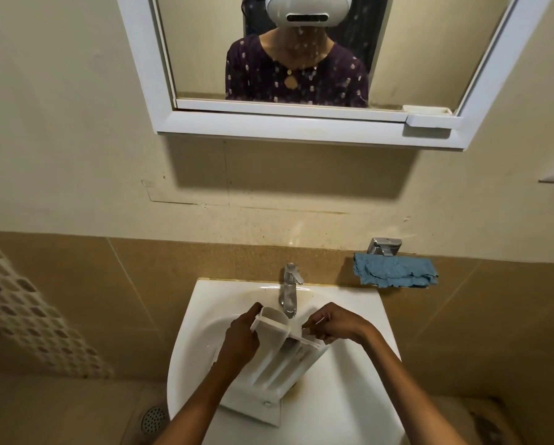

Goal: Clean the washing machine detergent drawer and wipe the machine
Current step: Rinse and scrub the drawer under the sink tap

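Most of the left hand (240, 338) is wrapped out of sight behind the drawer wall, and whether water's running from the tap (289, 290) can't be made out tbh. The white detergent drawer (278, 358) is held tilted over the sink (349, 396), far end just under the spout. Its long compartments are seen as pale ribbed channels; what's in them can't be told. The far left corner is gripped by the left hand, the far right edge is pinched between the right hand (336, 322) fingers (314, 322). A blue cloth (394, 271) is draped on a wall holder (384, 246), well apart.
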